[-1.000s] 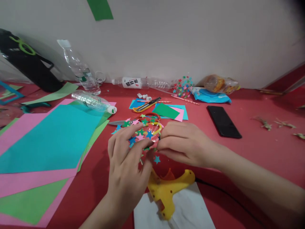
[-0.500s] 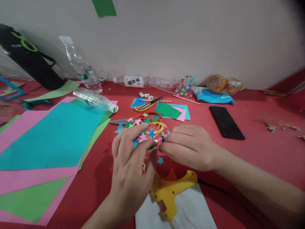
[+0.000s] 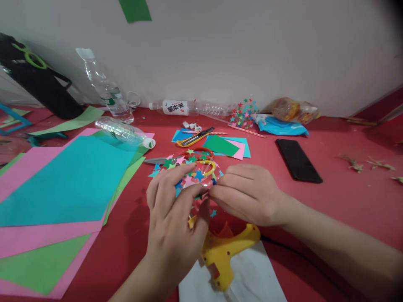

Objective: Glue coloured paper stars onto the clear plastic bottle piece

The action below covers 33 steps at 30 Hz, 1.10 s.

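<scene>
My left hand (image 3: 174,209) curls round a clear plastic piece covered in small coloured paper stars (image 3: 188,180), which looks like a cut bottle part. Its far side is hidden by my fingers. Against the right side of this piece, my right hand (image 3: 248,193) pinches a small dark blue paper bit (image 3: 214,182), probably a star; its shape is mostly covered. Scissors (image 3: 160,160) with red and yellow handles lie just behind the starred plastic. Below my hands a yellow glue gun (image 3: 225,251) rests on a white sheet (image 3: 252,277).
Coloured paper sheets (image 3: 69,180) spread at left, with a clear bottle (image 3: 124,132) lying on them. A box cutter (image 3: 195,137) and small papers (image 3: 222,145) lie behind. Another starred piece (image 3: 244,113) stands near the wall. A black phone (image 3: 298,160) lies right; the glue gun's cord (image 3: 302,256) runs right.
My hands keep nearly the same hold on the starred plastic, with only slight finger movement. The whole view has shifted a little.
</scene>
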Motion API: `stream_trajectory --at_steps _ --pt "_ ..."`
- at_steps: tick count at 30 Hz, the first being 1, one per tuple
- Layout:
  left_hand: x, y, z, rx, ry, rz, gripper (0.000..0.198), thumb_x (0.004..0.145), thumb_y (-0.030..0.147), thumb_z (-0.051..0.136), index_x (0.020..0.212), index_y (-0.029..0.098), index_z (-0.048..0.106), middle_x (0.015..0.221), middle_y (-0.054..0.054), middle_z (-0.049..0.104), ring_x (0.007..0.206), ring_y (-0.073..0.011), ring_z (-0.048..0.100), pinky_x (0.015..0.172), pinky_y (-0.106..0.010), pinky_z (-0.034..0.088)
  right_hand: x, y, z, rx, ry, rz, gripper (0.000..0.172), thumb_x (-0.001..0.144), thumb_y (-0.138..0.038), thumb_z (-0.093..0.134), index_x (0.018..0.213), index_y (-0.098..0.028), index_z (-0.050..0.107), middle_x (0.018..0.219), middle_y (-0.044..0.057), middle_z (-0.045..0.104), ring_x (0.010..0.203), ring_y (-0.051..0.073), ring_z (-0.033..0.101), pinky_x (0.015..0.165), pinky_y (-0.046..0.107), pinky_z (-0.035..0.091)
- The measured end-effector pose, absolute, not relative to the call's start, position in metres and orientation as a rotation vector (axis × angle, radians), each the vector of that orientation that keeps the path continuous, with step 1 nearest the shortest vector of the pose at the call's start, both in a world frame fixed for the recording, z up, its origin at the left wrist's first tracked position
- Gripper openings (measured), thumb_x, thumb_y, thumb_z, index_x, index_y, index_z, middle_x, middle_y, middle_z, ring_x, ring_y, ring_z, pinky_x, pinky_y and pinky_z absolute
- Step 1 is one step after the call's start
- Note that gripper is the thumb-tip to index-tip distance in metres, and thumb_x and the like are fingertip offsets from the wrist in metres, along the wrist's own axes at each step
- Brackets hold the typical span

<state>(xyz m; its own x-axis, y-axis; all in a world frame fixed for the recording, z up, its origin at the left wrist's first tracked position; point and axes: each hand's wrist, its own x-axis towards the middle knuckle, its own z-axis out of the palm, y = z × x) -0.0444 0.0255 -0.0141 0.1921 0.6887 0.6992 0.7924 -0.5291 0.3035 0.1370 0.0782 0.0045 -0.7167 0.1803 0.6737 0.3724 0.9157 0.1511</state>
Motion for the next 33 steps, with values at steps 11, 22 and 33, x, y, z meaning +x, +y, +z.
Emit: stream_trajectory --at_steps 11,22,33 --pt "-0.044 0.024 -0.014 -2.325 -1.52 -1.314 0.022 0.081 0.008 0.057 0.098 0.022 0.06 0.128 -0.012 0.055 0.119 -0.0308 0.052 0.1 -0.053 0.04 0.135 0.077 0.005 -0.427 -2.371 -0.276 0.01 0.091 -0.011 0.056 0.085 -0.014 0.065 0.073 0.003 0.066 0.066 0.015 0.053 0.06 0.029 0.042" --pt "-0.045 0.021 -0.014 -2.321 -1.556 -1.3 0.015 0.085 0.013 0.058 0.095 0.023 0.061 0.128 -0.011 0.054 0.12 -0.0286 0.052 0.1 -0.051 0.039 0.133 0.076 0.015 -0.699 -2.322 0.312 0.004 0.082 -0.015 0.062 0.085 -0.016 0.064 0.093 0.006 0.057 0.088 0.019 0.051 0.078 0.036 0.042" --pt "-0.043 0.023 -0.013 -2.312 -1.605 -1.311 0.013 0.085 0.015 0.058 0.093 0.025 0.063 0.129 -0.009 0.054 0.121 -0.0316 0.052 0.1 -0.054 0.041 0.128 0.072 0.009 -0.795 -2.19 0.491 0.008 0.08 -0.013 0.064 0.085 -0.019 0.062 0.097 0.004 0.053 0.095 0.019 0.051 0.086 0.037 0.041"
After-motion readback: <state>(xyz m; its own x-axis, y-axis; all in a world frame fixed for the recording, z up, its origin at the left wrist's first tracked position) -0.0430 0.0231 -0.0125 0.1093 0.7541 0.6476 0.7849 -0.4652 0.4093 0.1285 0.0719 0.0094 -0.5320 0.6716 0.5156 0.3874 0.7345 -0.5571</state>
